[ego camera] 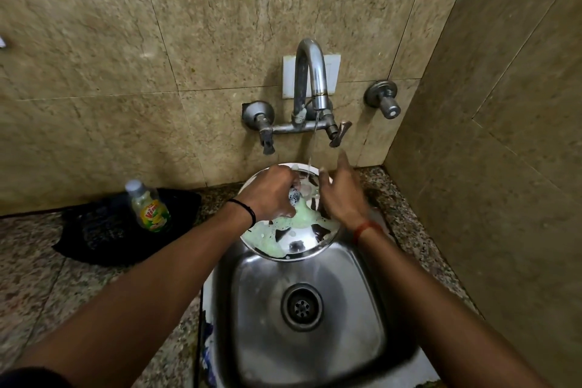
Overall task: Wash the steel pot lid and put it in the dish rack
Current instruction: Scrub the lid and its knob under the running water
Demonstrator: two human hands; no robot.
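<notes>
Marble walls back the sink point(315, 353). Over its far edge we hold the lid point(285, 241), face up and round, so no long axis. Soapy steel: stiff and slippery, best taken by the rim. Left hand point(274, 190) grips a scrubber point(295, 196); right hand point(341, 195) rests open-fingered on the lid.

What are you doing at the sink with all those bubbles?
A person is washing a round steel pot lid over the steel sink. The left hand grips a scrubber against the lid, and the right hand steadies it with loose fingers. Greenish soap foam covers part of the lid. A thin stream runs from the curved metal tap onto the lid's far edge. A small dish soap bottle stands on the counter to the left.
</notes>
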